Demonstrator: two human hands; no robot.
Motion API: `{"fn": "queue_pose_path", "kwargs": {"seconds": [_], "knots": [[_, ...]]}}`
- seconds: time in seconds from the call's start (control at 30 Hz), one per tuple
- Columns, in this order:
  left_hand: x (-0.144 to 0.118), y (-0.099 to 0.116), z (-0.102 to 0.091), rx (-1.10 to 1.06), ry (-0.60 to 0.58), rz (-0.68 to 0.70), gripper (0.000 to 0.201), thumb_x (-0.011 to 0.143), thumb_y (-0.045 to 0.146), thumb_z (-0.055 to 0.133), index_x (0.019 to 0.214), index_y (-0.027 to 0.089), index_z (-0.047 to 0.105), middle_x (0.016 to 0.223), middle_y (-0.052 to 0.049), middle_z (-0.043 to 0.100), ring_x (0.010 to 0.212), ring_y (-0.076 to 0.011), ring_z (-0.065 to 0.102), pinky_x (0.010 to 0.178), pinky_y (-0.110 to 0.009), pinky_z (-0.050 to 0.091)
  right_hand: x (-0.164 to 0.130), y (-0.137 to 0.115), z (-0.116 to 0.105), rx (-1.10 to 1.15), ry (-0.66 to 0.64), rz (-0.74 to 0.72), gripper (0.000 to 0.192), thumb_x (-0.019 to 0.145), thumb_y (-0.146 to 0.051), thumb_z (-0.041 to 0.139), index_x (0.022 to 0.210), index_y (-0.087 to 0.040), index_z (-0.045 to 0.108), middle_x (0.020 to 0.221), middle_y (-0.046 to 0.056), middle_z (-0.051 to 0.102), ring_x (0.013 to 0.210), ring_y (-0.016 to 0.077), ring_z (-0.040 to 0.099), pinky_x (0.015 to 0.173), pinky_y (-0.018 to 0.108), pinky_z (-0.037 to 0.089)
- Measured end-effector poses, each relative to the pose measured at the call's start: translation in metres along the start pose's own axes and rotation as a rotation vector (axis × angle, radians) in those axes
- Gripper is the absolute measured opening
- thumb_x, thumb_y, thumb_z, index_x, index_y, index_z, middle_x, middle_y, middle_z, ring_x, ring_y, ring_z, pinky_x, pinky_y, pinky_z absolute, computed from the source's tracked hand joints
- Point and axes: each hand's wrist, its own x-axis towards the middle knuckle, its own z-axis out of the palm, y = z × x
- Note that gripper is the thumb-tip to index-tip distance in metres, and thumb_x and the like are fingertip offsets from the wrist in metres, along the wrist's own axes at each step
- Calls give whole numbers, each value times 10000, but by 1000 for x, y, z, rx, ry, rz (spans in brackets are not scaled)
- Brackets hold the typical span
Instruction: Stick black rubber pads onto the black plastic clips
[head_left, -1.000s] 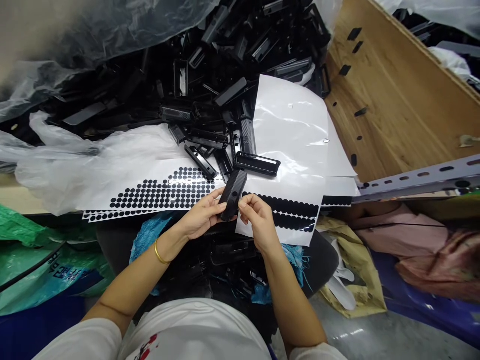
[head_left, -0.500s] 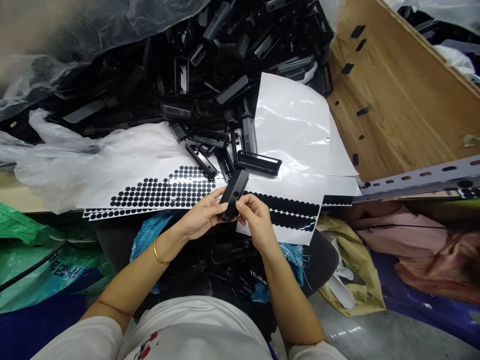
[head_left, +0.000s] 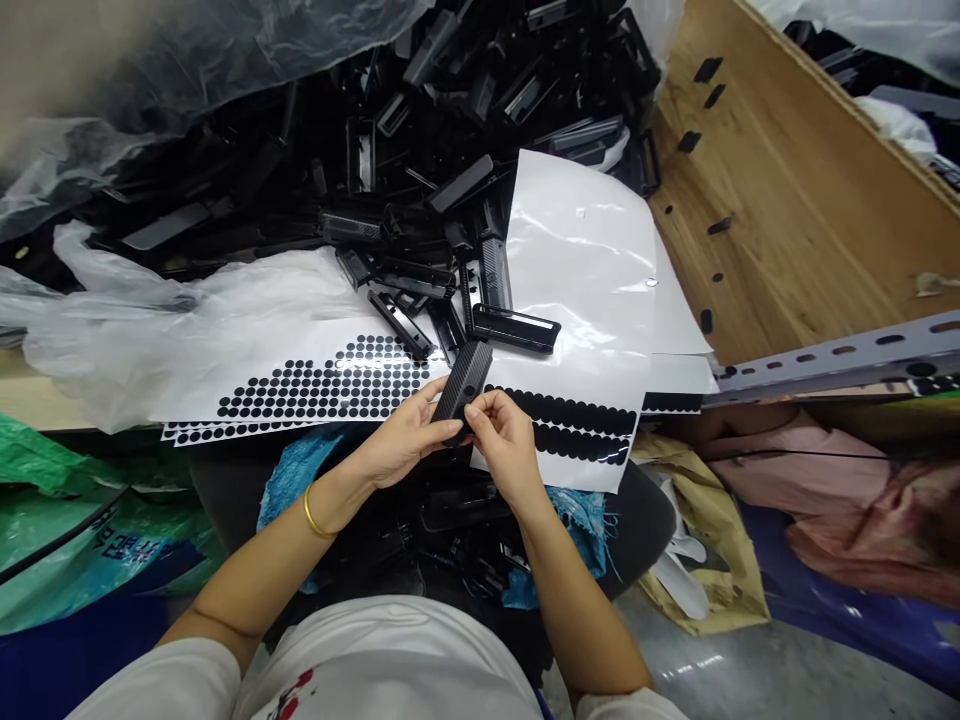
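Note:
My left hand (head_left: 403, 436) is closed round the lower end of a long black plastic part (head_left: 466, 378) with a finely ribbed face and a round dark spot on it. With thumb and fingers pinched, my right hand (head_left: 507, 440) grips the part's lower right edge; whether a small sticker is also between those fingertips I cannot tell. Just beyond the hands, a similar black part (head_left: 516, 329) lies on white sheets. To the left spreads a sheet of round black stickers (head_left: 322, 385). Another sheet, with rows of black dots (head_left: 577, 425), lies partly behind my right hand.
A large heap of black plastic parts (head_left: 360, 155) fills the back. Clear plastic film (head_left: 135, 310) lies at the left. At the right stands a wooden panel (head_left: 795, 200) above a perforated metal rail (head_left: 840, 357). More black parts (head_left: 457, 510) rest on my lap.
My right thumb has shifted slightly to the left, over the lower face of the black plastic part. Both hands stay at the part, and the view has moved a little.

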Motion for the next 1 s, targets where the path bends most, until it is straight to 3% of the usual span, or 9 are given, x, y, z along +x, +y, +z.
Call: {"fn": "queue_pose_path", "kwargs": {"seconds": [0.2,0.33,0.5,0.6,0.67,0.77,0.83,0.9,1.0], "knots": [[1,-6,3,65,42,76,566,715,163,713,1248,213,530,1098,-69,652,1005,-185,593,861,-286,468,-4,-4,6,-153,21,-52,155,806,-304,508,686,-216,463,633,-19,501,566,123,471,556,264,411],[-1,-10,-2,183,45,134,569,745,187,681,1282,207,492,1082,-65,655,1016,-187,595,930,-309,433,-9,-4,9,-359,107,-151,97,799,-239,484,721,-223,430,707,-4,519,621,139,493,614,286,405],[-32,-2,-22,663,-95,99,505,775,204,632,1270,234,536,1150,-62,645,1014,-212,600,894,-310,452,-5,2,-16,-327,331,-163,118,782,-240,518,817,-234,406,698,-27,490,573,126,445,575,274,378],[-42,9,-30,933,-171,111,330,789,268,621,1117,256,660,1101,-44,679,998,-230,611,912,-330,444,1,2,-30,-304,316,-159,98,792,-268,528,795,-230,438,659,-39,477,534,111,407,547,261,360],[-32,17,-34,1026,-19,266,263,809,289,594,1054,256,685,1086,-49,681,1037,-245,590,958,-370,413,4,1,-28,-326,227,-168,77,800,-264,517,766,-226,461,648,-36,481,527,109,404,540,259,354],[5,34,-43,1235,394,613,308,837,217,519,1118,240,642,1231,-78,600,1204,-283,454,1036,-460,310,7,-1,-11,-395,54,-201,69,810,-231,494,743,-224,477,666,-20,509,562,122,450,560,263,363],[30,46,-51,1406,568,703,300,822,164,507,1073,238,651,1311,-94,542,1257,-313,375,1042,-505,259,9,-1,5,-474,-51,-221,79,818,-206,477,742,-225,483,690,-6,531,610,139,490,579,270,368],[45,55,-57,1543,619,717,228,805,132,516,923,242,677,1301,-85,549,1244,-322,379,1032,-526,239,12,1,22,-568,-135,-236,79,830,-194,468,764,-226,496,738,13,561,684,162,525,600,279,374],[45,60,-60,1609,621,721,137,795,148,556,737,227,651,1216,-77,597,1209,-314,418,1034,-526,219,18,6,40,-704,-177,-246,41,830,-190,496,813,-224,512,844,53,594,826,206,543,624,295,380]]}}
